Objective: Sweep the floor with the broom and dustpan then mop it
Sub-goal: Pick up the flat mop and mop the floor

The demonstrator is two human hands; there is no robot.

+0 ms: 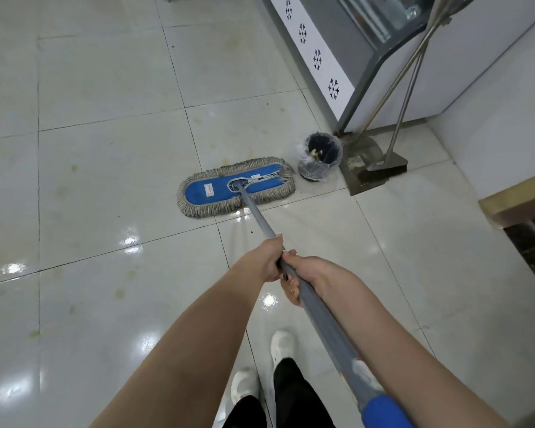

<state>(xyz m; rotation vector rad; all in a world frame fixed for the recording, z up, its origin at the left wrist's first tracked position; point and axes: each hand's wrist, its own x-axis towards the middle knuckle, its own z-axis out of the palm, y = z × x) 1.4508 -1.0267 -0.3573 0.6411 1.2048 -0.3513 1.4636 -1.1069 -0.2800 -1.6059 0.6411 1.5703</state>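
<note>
A flat mop head (pixel 210 190), blue on top with a grey string fringe, lies on the white tiled floor (pixel 105 180) ahead of me. Its grey handle (pixel 257 216) runs back toward me, ending in a blue grip at the lower right. My left hand (pixel 266 261) is shut around the handle, and my right hand (pixel 306 273) is shut around it just behind, touching the left. The broom (pixel 383 168) and metal dustpan (pixel 357 162) stand propped against a counter at the right, beside the mop head.
A small black bin (pixel 320 156) lined with clear plastic stands between mop head and dustpan. A display counter (pixel 352 57) with snowflake marks runs along the upper right. A wooden-edged ledge (pixel 519 199) juts in at the right. Yellowish stains mark several tiles. My white shoes (pixel 278 347) are below.
</note>
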